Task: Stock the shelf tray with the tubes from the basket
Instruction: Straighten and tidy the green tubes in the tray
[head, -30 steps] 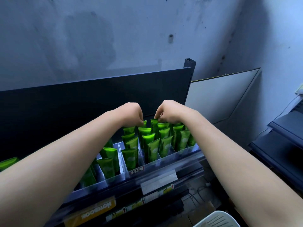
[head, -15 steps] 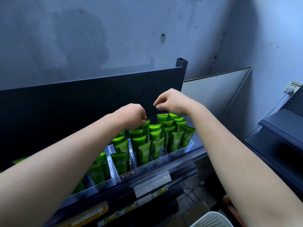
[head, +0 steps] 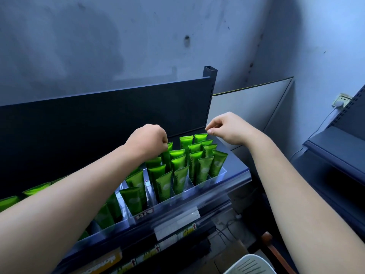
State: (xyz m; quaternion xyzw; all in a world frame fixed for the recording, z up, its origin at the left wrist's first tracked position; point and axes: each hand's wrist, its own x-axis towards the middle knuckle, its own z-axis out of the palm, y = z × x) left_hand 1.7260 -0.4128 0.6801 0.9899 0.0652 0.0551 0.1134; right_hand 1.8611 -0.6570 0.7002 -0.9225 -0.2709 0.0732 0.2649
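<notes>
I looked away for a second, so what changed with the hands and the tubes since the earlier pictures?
The right hand let go of the back tubes and lifted clear, fingers curled on nothing. The left hand stayed down, pinching a tube top. The tubes still stand in the tray.

"Notebook" reads upside down on yellow shelf-edge label (head: 102,264); other tags illegible.

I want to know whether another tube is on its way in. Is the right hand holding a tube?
No. The right hand hovers above the back row of green tubes with its curled fingers holding nothing.
</notes>
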